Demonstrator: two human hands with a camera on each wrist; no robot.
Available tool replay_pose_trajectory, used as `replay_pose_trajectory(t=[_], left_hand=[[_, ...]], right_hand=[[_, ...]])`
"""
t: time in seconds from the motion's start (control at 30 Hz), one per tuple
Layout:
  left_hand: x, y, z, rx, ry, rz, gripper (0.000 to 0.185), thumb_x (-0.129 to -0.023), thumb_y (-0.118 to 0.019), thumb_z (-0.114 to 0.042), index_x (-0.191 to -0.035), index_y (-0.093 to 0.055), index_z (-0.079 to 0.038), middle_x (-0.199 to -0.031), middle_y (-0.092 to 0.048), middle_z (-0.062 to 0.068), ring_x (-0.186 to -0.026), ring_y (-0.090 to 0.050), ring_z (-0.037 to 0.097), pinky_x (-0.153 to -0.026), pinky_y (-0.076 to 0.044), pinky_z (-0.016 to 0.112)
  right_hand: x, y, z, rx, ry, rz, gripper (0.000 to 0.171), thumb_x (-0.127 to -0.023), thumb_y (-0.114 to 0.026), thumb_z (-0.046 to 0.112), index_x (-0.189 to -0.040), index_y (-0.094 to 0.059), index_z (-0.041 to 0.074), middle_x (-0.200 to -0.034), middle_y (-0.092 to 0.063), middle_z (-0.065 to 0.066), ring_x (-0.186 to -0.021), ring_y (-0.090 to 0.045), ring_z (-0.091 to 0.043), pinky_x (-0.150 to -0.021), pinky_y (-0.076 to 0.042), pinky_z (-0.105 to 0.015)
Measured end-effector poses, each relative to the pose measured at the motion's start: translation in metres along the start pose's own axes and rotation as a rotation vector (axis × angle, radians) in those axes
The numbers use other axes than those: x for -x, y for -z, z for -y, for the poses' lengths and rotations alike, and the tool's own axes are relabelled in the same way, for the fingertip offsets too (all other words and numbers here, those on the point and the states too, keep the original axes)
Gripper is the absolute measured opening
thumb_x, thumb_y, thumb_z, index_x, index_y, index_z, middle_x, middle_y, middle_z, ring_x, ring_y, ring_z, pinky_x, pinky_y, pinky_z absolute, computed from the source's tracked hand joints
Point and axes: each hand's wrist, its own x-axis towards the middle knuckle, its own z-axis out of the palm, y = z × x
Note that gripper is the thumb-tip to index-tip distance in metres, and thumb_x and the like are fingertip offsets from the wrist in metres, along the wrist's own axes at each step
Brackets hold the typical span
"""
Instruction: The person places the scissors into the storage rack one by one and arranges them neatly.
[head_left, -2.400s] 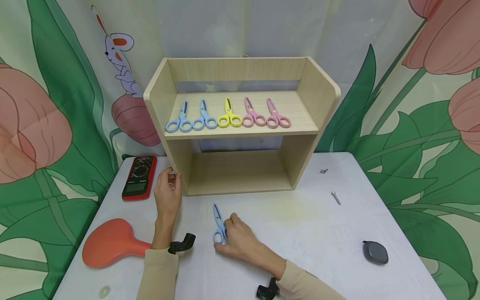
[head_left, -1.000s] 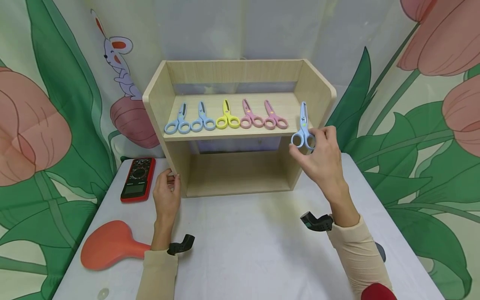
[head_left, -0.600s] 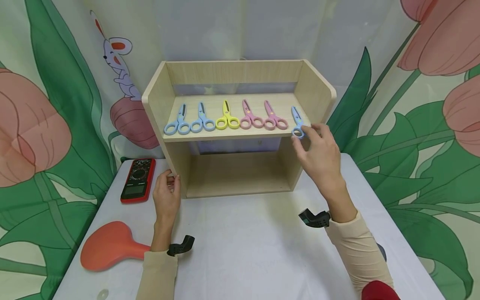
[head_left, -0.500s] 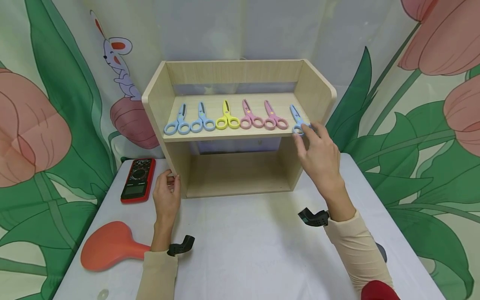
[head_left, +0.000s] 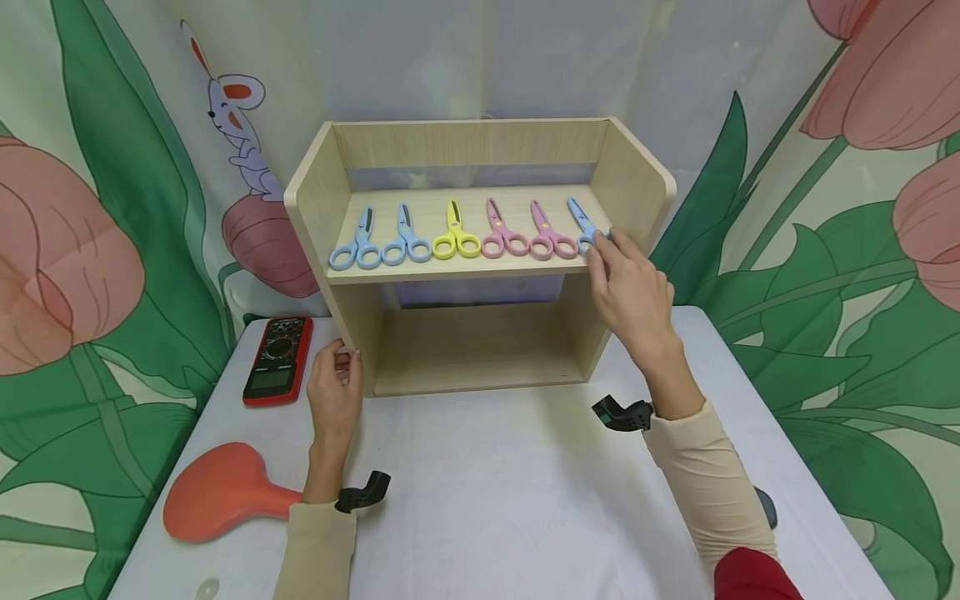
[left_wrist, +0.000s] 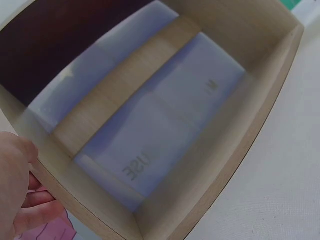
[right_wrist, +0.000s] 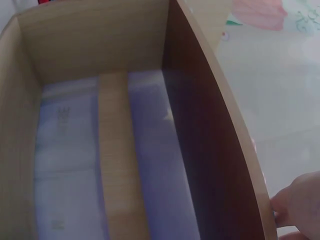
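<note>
My right hand (head_left: pixel 632 296) is at the right end of the upper shelf, its fingertips on the handle of a pair of blue scissors (head_left: pixel 581 218); one handle loop is partly hidden by the fingers. These scissors lie blades back, to the right of two pink scissors (head_left: pixel 550 236). My left hand (head_left: pixel 334 390) holds the front edge of the left side panel of the wooden shelf unit (head_left: pixel 480 379), low down. In the left wrist view, that hand's curled fingers (left_wrist: pixel 42 210) lie along the outer side of the panel. In the right wrist view, only part of the right hand (right_wrist: pixel 305 205) shows.
Yellow scissors (head_left: pixel 455 236) and two blue scissors (head_left: pixel 406 242) continue the row leftward. A red multimeter (head_left: pixel 277 361) and an orange paddle-shaped thing (head_left: pixel 221 492) lie on the table's left. A dark object (head_left: pixel 766 507) is mostly hidden behind the right sleeve.
The right hand has carried the blue scissors from the table onto the shelf's right end, then moved them back and left beside the pink scissors. The left hand has stayed in place.
</note>
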Motion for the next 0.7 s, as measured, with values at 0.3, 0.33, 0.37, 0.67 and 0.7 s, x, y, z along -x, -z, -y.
replay_pose_trajectory(t=[0.3, 0.33, 0.37, 0.67, 0.7], left_hand=[[-0.001, 0.0, 0.0, 0.019, -0.027, -0.012, 0.033, -0.098, -0.065, -0.017, -0.124, -0.059, 0.002, -0.104, -0.064, 0.022, -0.089, -0.068, 0.03, -0.075, -0.045, -0.003], [-0.001, 0.0, 0.0, 0.018, -0.028, -0.011, 0.033, -0.098, -0.065, -0.017, -0.124, -0.059, 0.002, -0.104, -0.064, 0.022, -0.089, -0.068, 0.03, -0.075, -0.05, 0.002], [-0.001, 0.0, -0.001, 0.015, -0.028, -0.011, 0.033, -0.098, -0.065, -0.017, -0.124, -0.059, 0.002, -0.104, -0.064, 0.022, -0.089, -0.068, 0.03, -0.075, -0.055, 0.009], [0.002, 0.004, -0.014, -0.004, -0.019, -0.081, 0.032, -0.098, -0.064, -0.017, -0.121, -0.056, 0.004, -0.104, -0.06, 0.021, -0.088, -0.065, 0.029, -0.072, -0.058, 0.031], [0.002, 0.005, -0.018, 0.001, -0.027, -0.095, 0.031, -0.098, -0.063, -0.016, -0.12, -0.056, 0.004, -0.104, -0.059, 0.021, -0.088, -0.065, 0.029, -0.073, -0.057, 0.029]], right_hand=[[0.009, 0.01, 0.006, -0.087, 0.033, -0.141, 0.051, -0.104, -0.047, 0.041, -0.145, -0.053, 0.011, -0.153, -0.048, -0.016, -0.125, -0.058, -0.046, -0.08, -0.057, -0.063], [0.011, 0.011, 0.007, -0.097, 0.043, -0.16, 0.051, -0.104, -0.048, 0.04, -0.145, -0.054, 0.011, -0.152, -0.049, -0.015, -0.126, -0.058, -0.045, -0.081, -0.057, -0.062], [0.013, 0.012, 0.009, -0.109, 0.055, -0.18, 0.05, -0.104, -0.049, 0.039, -0.144, -0.054, 0.01, -0.151, -0.05, -0.015, -0.125, -0.059, -0.044, -0.081, -0.057, -0.062], [0.049, 0.008, 0.02, -0.216, 0.225, -0.314, 0.047, -0.094, -0.067, 0.027, -0.133, -0.062, 0.001, -0.134, -0.064, -0.018, -0.087, -0.067, -0.032, -0.067, -0.055, -0.048], [0.053, 0.007, 0.021, -0.229, 0.249, -0.314, 0.048, -0.093, -0.069, 0.027, -0.132, -0.062, 0.0, -0.132, -0.065, -0.018, -0.094, -0.066, -0.033, -0.072, -0.055, -0.049]])
